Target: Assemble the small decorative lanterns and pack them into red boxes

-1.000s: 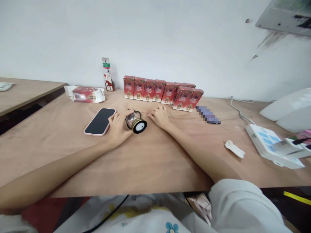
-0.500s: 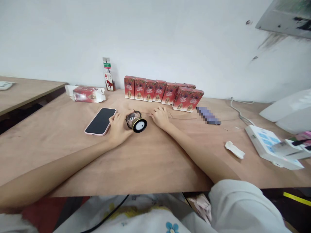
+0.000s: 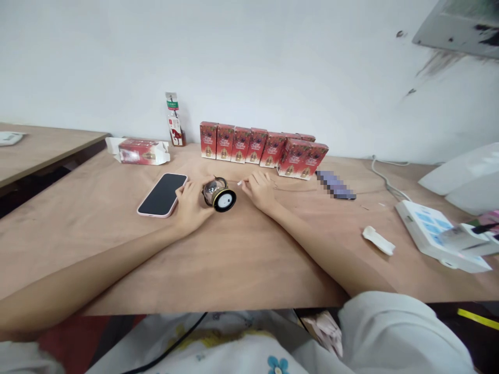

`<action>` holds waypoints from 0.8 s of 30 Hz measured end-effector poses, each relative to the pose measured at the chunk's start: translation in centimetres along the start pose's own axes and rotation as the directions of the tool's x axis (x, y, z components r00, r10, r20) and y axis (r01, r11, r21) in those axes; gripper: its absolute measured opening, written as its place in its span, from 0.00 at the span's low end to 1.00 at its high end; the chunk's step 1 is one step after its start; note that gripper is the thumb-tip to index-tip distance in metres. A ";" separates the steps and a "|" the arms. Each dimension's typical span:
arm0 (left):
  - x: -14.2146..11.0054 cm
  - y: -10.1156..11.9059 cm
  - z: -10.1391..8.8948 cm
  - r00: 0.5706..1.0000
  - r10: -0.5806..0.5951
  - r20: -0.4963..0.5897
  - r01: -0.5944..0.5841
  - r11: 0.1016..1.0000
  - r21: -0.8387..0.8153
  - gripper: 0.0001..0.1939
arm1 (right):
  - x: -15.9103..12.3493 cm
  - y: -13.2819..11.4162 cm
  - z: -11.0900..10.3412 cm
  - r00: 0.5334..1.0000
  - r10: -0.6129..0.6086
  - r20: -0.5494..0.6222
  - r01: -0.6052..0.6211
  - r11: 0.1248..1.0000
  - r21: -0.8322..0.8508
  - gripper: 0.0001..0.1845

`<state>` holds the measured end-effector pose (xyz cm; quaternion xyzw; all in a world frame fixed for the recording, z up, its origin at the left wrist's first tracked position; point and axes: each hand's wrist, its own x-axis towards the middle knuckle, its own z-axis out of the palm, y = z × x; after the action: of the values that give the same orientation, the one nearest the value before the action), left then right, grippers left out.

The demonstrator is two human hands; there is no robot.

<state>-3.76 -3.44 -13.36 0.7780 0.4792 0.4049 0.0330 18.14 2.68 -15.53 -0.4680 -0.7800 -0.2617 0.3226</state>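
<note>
My left hand (image 3: 189, 201) is wrapped round a small glass lantern (image 3: 218, 194) with a black and gold rim, which lies on its side with its white base towards me. My right hand (image 3: 259, 189) rests on the wooden table (image 3: 241, 254) just right of the lantern and pinches a tiny white piece (image 3: 240, 183) between its fingertips. A black phone in a pink case (image 3: 162, 194) lies flat beside my left hand.
A row of several red boxes (image 3: 262, 147) stands along the wall, with an opened red box (image 3: 138, 151) and a small bottle (image 3: 174, 122) to the left. A crumpled white scrap (image 3: 376, 240), a white device (image 3: 440, 234) and a cable (image 3: 384, 177) sit on the right.
My right hand has lifted its fingers slightly and now shows a tiny white piece pinched at the fingertips. The left hand and lantern have stayed put.
</note>
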 end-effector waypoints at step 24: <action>0.0 0.2 0.1 0.999 -0.027 0.027 0.025 0.998 0.057 0.26 | -2.3 -5.1 -3.9 0.867 -0.124 -0.482 0.290 0.913 0.287 0.04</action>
<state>-3.55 -3.52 -13.27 0.7778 0.5000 0.3800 0.0230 15.39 -3.58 -15.24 -0.2409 -0.7630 -0.2542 0.5434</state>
